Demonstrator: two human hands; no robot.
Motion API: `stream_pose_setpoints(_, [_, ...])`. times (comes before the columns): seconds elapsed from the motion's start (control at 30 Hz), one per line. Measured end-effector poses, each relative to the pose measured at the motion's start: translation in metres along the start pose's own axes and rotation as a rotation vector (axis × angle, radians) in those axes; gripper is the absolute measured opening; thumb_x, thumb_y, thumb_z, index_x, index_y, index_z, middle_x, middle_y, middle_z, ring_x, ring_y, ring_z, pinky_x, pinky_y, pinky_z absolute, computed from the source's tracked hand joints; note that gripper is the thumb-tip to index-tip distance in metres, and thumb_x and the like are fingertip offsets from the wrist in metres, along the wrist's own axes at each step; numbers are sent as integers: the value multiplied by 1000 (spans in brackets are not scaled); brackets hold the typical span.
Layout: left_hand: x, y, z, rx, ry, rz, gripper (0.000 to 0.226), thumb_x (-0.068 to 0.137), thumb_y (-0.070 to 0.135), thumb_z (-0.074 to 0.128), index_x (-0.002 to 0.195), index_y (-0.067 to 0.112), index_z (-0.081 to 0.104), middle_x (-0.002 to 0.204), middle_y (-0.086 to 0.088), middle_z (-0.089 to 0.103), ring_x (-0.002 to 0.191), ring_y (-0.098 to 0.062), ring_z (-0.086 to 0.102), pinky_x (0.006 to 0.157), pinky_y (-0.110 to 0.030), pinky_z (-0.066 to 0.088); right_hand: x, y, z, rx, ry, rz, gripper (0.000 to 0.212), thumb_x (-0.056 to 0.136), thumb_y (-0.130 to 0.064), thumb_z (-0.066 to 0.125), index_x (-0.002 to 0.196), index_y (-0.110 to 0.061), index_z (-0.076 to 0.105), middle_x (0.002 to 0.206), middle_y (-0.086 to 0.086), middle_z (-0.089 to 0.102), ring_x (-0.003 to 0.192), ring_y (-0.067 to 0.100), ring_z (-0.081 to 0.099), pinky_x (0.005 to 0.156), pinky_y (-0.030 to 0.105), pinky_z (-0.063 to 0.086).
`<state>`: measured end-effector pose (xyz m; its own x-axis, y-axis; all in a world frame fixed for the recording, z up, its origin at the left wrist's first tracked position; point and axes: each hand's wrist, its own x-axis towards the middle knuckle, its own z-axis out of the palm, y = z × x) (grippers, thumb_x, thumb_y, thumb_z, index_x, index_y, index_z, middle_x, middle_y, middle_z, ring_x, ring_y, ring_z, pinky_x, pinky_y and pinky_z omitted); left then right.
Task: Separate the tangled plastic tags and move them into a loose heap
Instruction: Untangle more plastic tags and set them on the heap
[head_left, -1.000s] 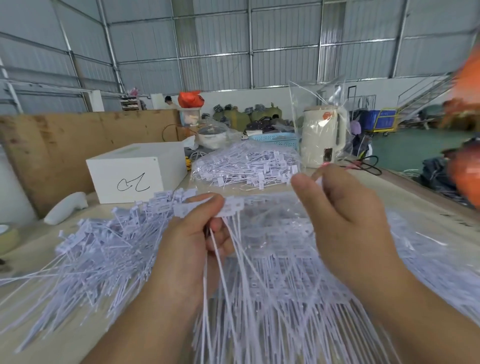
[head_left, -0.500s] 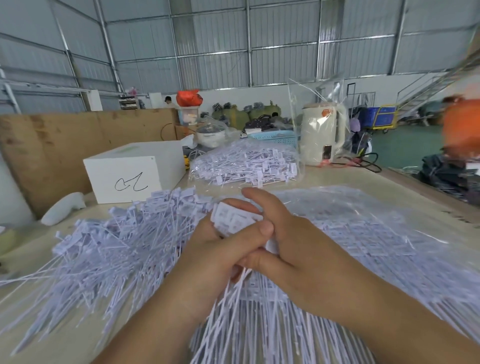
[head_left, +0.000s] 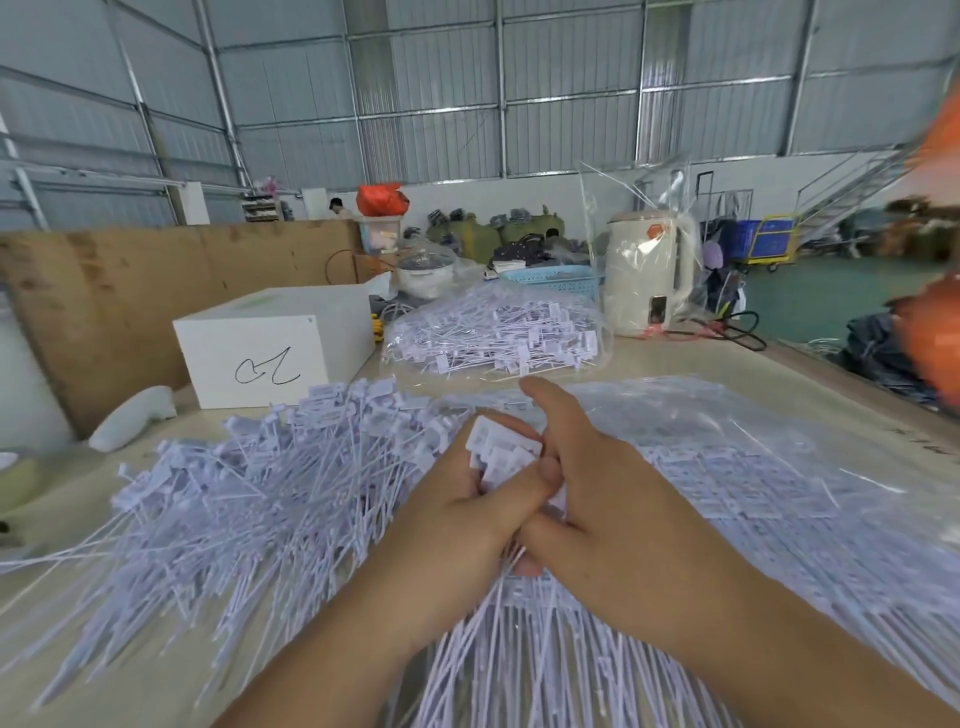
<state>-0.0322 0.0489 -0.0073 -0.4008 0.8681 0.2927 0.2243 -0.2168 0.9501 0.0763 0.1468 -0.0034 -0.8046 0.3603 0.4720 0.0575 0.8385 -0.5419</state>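
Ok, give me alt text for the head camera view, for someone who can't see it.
Two hands, the left hand and right hand, together grip a bundle of white plastic tags above a table. A loose heap of tags spreads to the left, with a white box and a bagged pile of tags behind.

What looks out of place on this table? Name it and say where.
Nothing looks damaged or spilled. The loose heap of tags sprawls untidily at left, as the job intends. Both the left hand and the right hand grip one bunch of tags. The bagged tags behind lie intact.
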Motion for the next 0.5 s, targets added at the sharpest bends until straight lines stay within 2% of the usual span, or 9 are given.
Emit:
stream_pose_setpoints(0.07, [-1,0,0,-21,-27,-36,25,72,43,68,90,26,67,64,-6,67,51,-18,62,48,-26,48,0,-1,-1,-52,-15,-3,80,86,-31,51,145,-49,1,129,-25,52,97,-12,46,75,4,42])
stream_pose_setpoints(0.13, [-1,0,0,-15,9,-40,17,75,37,67,81,21,68,55,-8,61,44,-18,57,44,-25,44,1,-3,0,-64,-23,0,79,83,-32,50,146,-48,5,129,-24,50,97,-12,44,74,3,41])
stream_pose_setpoints(0.23, [1,0,-3,-35,171,-13,16,75,26,68,75,11,62,45,-7,54,36,-17,48,39,-22,36,0,-5,2,-68,42,-42,71,79,-54,44,141,-50,10,124,-27,44,103,-10,43,76,5,40])
stream_pose_setpoints(0.3, [2,3,-7,-107,300,-4,23,77,22,72,78,7,55,43,-8,50,34,-18,45,38,-21,33,0,-3,0,-32,91,-63,68,78,-67,43,139,-49,19,117,-27,46,97,-7,50,74,11,41])
stream_pose_setpoints(0.37, [3,7,-12,-171,383,15,21,74,24,73,81,12,58,45,-7,49,33,-18,42,37,-20,32,2,2,-6,58,97,-38,57,80,-69,47,131,-44,37,95,-22,55,72,-1,57,63,16,43])
stream_pose_setpoints(0.43, [3,10,-13,-228,414,26,13,71,24,72,80,22,63,47,-5,48,32,-16,40,35,-21,30,4,6,-12,146,38,-14,31,89,-59,54,105,-33,56,63,-15,52,47,4,45,49,25,38])
stream_pose_setpoints(0.5, [2,12,-13,-204,378,27,8,68,27,69,76,29,66,49,-4,49,34,-15,40,34,-24,30,4,6,-14,123,-4,-39,25,93,-49,56,78,-29,55,50,-9,44,42,6,35,45,24,28])
